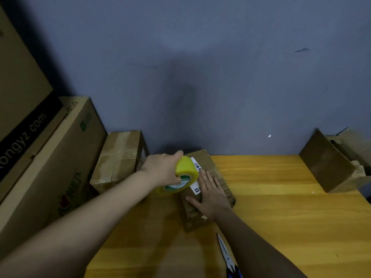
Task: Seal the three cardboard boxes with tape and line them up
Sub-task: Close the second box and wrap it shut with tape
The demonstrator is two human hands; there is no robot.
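Taping a small brown cardboard box [207, 189] at frame centre on the yellow wooden counter [281, 207].
The left hand [163, 169] grips a yellow roll of tape [181, 176] at the box's left edge; the right hand [210, 194] lies flat on the lid, fingers spread beside a white barcode label [196, 177]. A taped brown box [118, 159] sits centre left, an open-flapped one [333, 165] at right, scissors [227, 255] at the bottom.
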